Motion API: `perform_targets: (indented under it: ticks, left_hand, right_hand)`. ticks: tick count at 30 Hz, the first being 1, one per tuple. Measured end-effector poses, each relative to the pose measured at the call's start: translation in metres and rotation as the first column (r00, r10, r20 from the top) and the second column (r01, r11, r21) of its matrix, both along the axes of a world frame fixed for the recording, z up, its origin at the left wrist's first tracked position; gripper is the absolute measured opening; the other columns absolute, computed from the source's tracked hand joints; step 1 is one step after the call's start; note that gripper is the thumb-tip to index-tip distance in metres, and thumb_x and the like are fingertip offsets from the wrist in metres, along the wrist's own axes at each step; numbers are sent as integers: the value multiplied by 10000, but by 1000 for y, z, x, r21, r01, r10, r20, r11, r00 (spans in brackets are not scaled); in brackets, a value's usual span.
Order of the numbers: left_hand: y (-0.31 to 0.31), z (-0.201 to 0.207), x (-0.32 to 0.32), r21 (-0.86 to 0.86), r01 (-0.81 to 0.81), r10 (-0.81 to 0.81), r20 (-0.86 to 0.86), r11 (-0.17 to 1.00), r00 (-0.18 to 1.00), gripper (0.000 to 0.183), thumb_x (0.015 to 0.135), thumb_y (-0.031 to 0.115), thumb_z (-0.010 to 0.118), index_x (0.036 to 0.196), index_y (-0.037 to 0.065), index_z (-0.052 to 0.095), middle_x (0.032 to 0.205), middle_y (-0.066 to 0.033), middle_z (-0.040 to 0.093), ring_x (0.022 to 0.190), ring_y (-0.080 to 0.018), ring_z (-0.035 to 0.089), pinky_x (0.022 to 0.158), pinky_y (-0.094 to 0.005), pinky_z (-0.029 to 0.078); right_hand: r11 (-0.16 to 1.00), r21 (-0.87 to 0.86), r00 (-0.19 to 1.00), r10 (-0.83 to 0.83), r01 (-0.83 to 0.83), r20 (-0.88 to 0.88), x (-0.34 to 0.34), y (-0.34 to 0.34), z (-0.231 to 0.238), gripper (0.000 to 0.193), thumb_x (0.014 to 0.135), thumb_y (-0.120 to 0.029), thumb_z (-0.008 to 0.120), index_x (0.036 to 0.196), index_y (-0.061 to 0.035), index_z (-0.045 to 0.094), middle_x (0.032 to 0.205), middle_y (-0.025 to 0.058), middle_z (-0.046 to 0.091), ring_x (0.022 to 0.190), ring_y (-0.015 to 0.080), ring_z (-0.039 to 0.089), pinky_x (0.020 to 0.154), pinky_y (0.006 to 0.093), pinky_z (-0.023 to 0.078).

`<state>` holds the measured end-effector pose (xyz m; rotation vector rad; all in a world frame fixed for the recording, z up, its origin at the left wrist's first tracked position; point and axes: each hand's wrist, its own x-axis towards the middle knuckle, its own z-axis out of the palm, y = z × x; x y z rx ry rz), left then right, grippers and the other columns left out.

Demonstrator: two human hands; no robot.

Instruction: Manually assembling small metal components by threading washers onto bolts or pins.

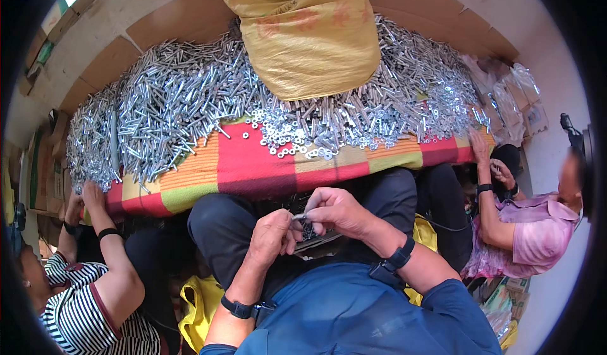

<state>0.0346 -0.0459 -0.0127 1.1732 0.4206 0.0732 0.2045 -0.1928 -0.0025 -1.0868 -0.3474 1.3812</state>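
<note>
My left hand and my right hand meet above my lap, fingertips pinched together. Between them is a short metal bolt-like piece, held by both hands; its far end is hidden by the fingers. Under the hands, partly covered, more small metal parts lie in a container between my knees. Beyond my knees, a large heap of silvery bolts and metal tubes spreads over a checked blanket. Loose flat washers lie along the near edge of the heap.
A yellow woven sack rests on the heap. Cardboard lines the far side. A person in stripes at left and one in pink at right reach to the blanket's ends. Yellow bags lie beside my legs.
</note>
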Motion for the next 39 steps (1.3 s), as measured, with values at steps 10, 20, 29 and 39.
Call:
perform_targets:
  ticks: [10,20,29,39]
  left_hand:
    - [-1,1,1,-4,46,-46,-63,999,997,410,1064,400,517,867,50,597,710,-64,648,454,-86,526,397,-211,359]
    - [1,-2,1,-21,-6,5,-56,1000,998,386,1064,364,518,890,32,610,691,-61,641,434,-87,508,392,-217,350]
    - [0,-2,1,-23,-14,13,-48,1000,999,391,1065,371,516,890,34,609,692,-60,642,429,-85,497,390,-217,341]
    - [2,-3,-1,-56,-20,18,-47,998,999,389,1065,374,520,893,36,605,701,-59,642,433,-84,495,395,-214,336]
  right_hand:
    - [997,-35,763,70,-62,642,0,7,44,103,949,-95,673,959,7,672,827,50,679,680,122,681,611,280,547]
    - [908,8,-241,103,418,965,122,-18,-5,103,829,-78,688,865,1,632,865,215,641,835,434,635,762,502,512]
    - [978,3,-196,38,207,980,120,-7,-7,72,815,-39,651,854,11,619,834,211,634,812,425,635,749,494,513]
    - [998,-32,-242,45,59,969,85,23,-1,90,840,5,616,927,-15,602,868,197,618,781,435,642,680,504,528]
